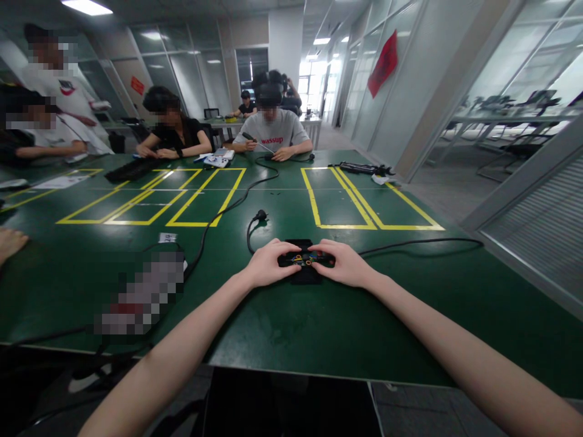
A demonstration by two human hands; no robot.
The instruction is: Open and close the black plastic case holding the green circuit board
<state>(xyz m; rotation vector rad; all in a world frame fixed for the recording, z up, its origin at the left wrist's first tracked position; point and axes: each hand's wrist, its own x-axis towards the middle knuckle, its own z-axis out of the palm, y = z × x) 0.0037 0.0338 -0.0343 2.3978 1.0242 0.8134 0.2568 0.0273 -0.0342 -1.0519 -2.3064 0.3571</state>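
Note:
A small black device (pixel 305 278) with coloured wires and two orange rings showing in its middle lies on the green table in front of me. My left hand (pixel 272 262) grips its left end, fingers along the far side and thumb on the near side. Around the right end my right hand (pixel 340 262) is closed in the same way. The fingertips of both hands almost meet over the device. A black cable with a plug (pixel 260 216) lies just beyond my left hand.
Yellow tape rectangles mark the green table (pixel 282 328). A blurred power strip (pixel 146 294) lies at the left with cables. Black cables run across the tabletop. A black tool (pixel 364 169) rests at the far right. Several people sit or stand beyond, and a hand (pixel 11 243) shows at the left edge.

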